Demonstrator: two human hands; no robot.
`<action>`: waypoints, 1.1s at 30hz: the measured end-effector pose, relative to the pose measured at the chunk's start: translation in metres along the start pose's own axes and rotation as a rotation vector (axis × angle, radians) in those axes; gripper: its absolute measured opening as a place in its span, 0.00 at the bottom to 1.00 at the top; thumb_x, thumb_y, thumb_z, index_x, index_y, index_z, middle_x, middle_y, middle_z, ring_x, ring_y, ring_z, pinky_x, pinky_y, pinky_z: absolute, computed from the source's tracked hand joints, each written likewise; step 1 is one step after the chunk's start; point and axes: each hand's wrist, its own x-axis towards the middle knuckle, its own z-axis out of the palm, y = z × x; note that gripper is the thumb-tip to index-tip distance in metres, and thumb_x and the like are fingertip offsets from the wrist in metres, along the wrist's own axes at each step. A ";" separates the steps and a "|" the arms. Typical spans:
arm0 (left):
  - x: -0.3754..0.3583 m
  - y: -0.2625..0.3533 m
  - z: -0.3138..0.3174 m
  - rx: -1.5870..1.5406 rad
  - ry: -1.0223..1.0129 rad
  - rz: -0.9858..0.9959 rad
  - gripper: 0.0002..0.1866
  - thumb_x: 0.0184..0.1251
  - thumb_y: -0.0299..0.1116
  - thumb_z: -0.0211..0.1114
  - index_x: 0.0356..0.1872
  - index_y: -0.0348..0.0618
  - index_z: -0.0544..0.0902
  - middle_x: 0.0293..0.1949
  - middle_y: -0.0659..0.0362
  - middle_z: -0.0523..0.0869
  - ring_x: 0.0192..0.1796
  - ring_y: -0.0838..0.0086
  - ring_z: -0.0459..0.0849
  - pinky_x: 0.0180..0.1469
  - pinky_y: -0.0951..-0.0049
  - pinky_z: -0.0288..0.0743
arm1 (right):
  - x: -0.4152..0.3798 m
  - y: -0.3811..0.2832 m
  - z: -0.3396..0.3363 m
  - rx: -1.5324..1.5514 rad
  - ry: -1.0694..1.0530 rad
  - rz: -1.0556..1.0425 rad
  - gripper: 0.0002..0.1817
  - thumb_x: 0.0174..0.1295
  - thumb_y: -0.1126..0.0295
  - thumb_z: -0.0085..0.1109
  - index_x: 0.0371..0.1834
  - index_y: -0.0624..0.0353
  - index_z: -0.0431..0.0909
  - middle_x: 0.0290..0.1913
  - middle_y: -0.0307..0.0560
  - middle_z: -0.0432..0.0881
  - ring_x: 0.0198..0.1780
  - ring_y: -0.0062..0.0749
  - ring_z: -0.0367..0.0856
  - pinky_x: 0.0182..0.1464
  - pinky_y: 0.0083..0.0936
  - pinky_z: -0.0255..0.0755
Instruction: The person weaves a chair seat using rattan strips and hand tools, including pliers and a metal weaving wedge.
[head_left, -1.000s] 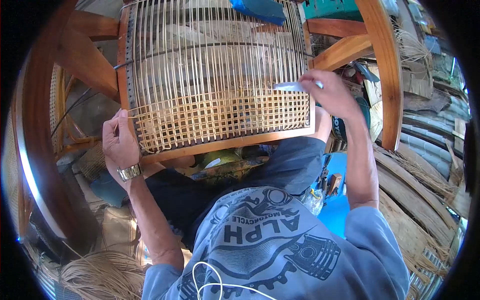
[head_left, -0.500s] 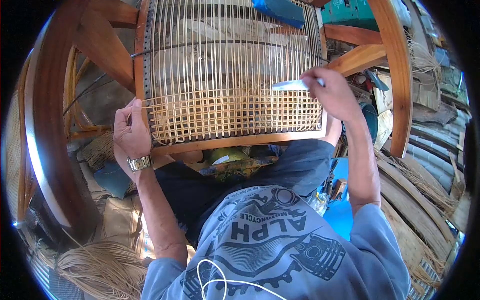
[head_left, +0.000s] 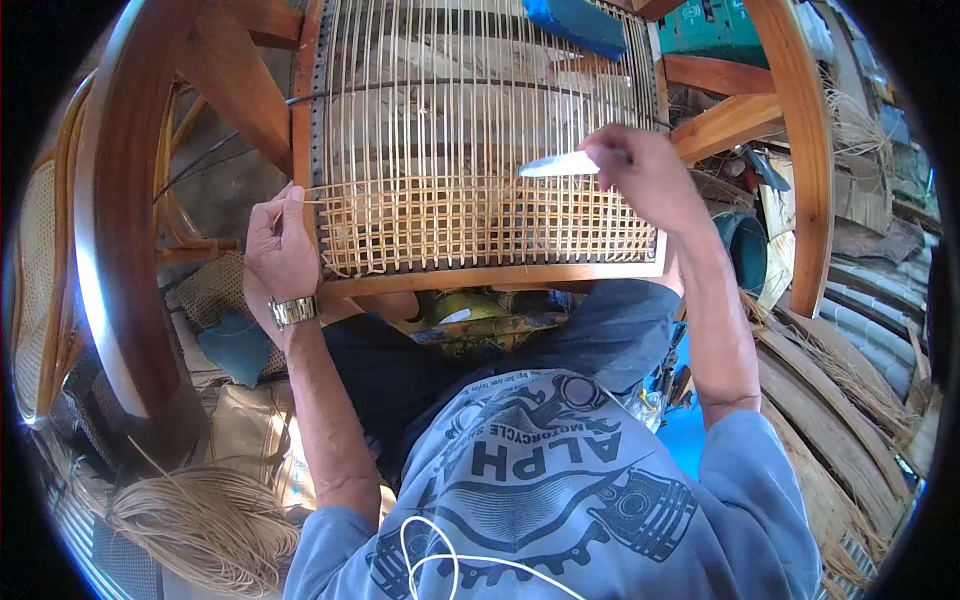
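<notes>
My left hand, with a metal watch at the wrist, pinches the end of a cane strand at the left edge of a wooden frame. My right hand is closed around a pale, flat, blade-like tool, whose tip points left over the strands. Woven cane fills the near part of the frame. Beyond it, unwoven lengthwise strands run away from me, with a thin dark rod lying across them.
Blue material lies at the frame's far right. Curved wooden legs stand on both sides. A bundle of cane sits at lower left, a green container at upper right, and long wooden pieces at right.
The tool and my right hand have moved slightly left along the weave. The frame and my left hand appear a little further right in view.
</notes>
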 end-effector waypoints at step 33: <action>0.037 -0.023 -0.020 0.154 -0.159 0.011 0.14 0.72 0.37 0.69 0.29 0.38 0.82 0.31 0.64 0.85 0.34 0.83 0.77 0.41 0.79 0.72 | -0.095 0.129 -0.046 -0.104 0.244 0.127 0.10 0.68 0.69 0.58 0.44 0.65 0.81 0.29 0.46 0.84 0.30 0.26 0.81 0.37 0.28 0.75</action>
